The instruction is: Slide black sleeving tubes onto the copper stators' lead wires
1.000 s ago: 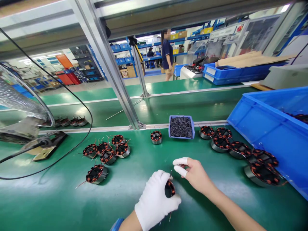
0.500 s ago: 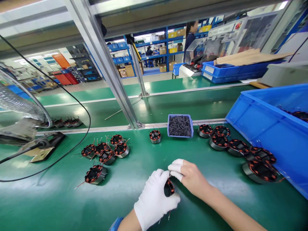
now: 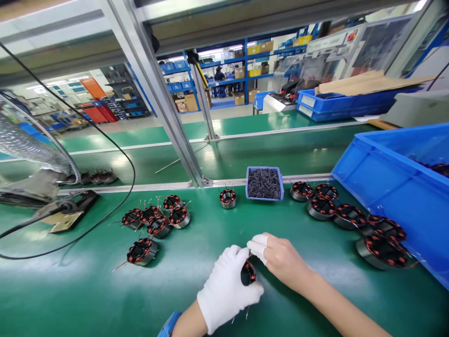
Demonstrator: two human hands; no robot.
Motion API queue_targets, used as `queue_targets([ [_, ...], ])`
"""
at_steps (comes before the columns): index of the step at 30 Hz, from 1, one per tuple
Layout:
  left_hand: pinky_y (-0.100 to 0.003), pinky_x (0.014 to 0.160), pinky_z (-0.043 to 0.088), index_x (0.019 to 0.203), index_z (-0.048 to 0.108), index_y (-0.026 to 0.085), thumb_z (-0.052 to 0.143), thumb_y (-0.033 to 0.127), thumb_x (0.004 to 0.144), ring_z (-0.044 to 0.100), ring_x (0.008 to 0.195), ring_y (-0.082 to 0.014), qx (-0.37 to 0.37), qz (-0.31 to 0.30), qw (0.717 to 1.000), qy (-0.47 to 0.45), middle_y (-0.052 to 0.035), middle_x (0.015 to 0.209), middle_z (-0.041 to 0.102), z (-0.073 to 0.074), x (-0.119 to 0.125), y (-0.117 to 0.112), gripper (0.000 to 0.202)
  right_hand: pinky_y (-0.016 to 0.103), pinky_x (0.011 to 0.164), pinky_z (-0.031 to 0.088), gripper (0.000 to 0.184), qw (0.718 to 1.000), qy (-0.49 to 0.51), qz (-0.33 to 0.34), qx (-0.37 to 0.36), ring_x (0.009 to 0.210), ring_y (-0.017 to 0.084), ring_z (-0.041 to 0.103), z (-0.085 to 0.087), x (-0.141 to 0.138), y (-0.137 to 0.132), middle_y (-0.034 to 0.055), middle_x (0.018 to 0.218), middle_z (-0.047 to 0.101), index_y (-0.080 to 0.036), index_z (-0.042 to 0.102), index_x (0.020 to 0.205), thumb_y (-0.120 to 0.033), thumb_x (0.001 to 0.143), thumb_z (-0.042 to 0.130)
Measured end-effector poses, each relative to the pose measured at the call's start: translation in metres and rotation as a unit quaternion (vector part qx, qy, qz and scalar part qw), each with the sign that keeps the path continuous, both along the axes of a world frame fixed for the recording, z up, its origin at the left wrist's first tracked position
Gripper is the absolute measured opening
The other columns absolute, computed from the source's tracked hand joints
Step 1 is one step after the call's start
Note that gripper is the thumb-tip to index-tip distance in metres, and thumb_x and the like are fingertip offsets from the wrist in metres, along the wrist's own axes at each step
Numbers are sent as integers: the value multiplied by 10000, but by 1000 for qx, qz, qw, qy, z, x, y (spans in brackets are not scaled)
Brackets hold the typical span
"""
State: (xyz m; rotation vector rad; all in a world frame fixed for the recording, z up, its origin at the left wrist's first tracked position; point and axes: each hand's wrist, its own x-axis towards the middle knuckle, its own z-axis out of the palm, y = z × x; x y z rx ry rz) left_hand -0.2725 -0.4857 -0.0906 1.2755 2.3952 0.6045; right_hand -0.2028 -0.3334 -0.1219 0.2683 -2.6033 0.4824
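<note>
Head view first: the main change is on the right side. A second ago my right hand [image 3: 280, 260] hung open above and to the right of the work, with its two white-capped fingertips [image 3: 257, 245] spread apart. Half a second ago it had come down, and now those fingertips are pinched together against the top edge of the small round motor stator with copper-orange windings and a dark core [image 3: 248, 274]. They sit just beside the left thumb. A thin lead wire stood up at that spot earlier, but it is now covered, so I cannot tell whether the pinch holds it or only presses on the rim. I judge the work has gone from reaching to fine handling at the stator's top.

My white-gloved left hand [image 3: 228, 285] has not shifted. It is closed around the stator and holds it on edge, low over the green bench mat [image 3: 87, 290] near me, with the open face turned to the right. A few wire ends poke out under the glove.

The small blue tray of black sleeve pieces [image 3: 280, 187] lies further back, well apart from both hands. A lone stator [image 3: 228, 197] sits just left of it, with a cluster of like stators [image 3: 157, 217] further left. A row of them [image 3: 333, 210] runs along the large blue plastic crate [image 3: 386, 187]. None of these has moved.
</note>
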Motion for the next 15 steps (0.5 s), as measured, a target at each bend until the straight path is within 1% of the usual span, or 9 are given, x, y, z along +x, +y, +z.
queue_targets([
  [1,-290,671,368,827,503,183,549,279,610,444,761,-185,-4,0,1000,1,-22,820,469,1,1,-1,242,276,571,462,314,1000,-2,4,27,728,181,526,1,1,0,91,842,608,-139,621,924,-131,901,308],
  [2,-298,678,372,869,515,188,560,305,609,453,769,-194,-7,2,1000,0,-27,832,480,3,2,-3,289,276,545,448,336,999,-3,7,50,707,183,514,1,2,0,95,818,600,-131,624,880,-123,902,289],
  [4,-330,729,380,1065,487,200,601,372,578,470,826,-229,-13,26,1000,-4,-51,902,508,3,5,-8,528,276,512,426,371,997,3,4,82,691,193,497,-1,4,0,103,773,582,-120,620,815,-112,900,259],
  [6,-366,780,378,1265,329,196,619,403,555,477,895,-272,-27,64,997,-18,-86,984,521,1,8,-15,794,274,501,413,374,995,10,-4,100,705,205,489,-4,4,-1,107,750,568,-113,611,808,-108,897,248],
  [7,-380,794,377,1316,247,186,616,398,557,479,917,-287,-34,80,996,-27,-101,1008,521,-2,9,-18,870,272,498,407,375,995,10,-8,102,705,207,485,-5,3,-1,107,738,560,-113,607,808,-104,893,242],
  [8,-388,799,379,1341,190,177,607,383,567,483,925,-294,-38,90,995,-37,-110,1017,522,-5,10,-20,903,269,497,402,377,995,7,-8,101,697,205,480,-6,1,-1,105,725,553,-115,603,801,-97,888,237],
  [10,-391,800,387,1360,117,166,601,366,574,488,924,-293,-28,86,994,-56,-117,1022,519,-11,10,-24,945,269,509,397,370,997,-7,9,82,682,199,470,-8,-6,-1,100,706,539,-125,593,761,-87,873,242],
  [13,-385,797,398,1366,34,142,634,376,537,489,918,-291,4,70,995,-69,-125,1030,509,-16,7,-25,1049,284,557,401,348,996,-33,74,30,683,197,464,-9,-18,-3,88,686,524,-140,580,720,-72,843,262],
  [15,-388,779,409,1366,12,149,644,377,528,494,905,-293,13,76,995,-70,-125,1019,510,-16,6,-25,1074,287,583,400,320,992,-61,110,-8,676,188,466,-7,-24,-5,74,684,525,-150,578,720,-87,844,290],
])
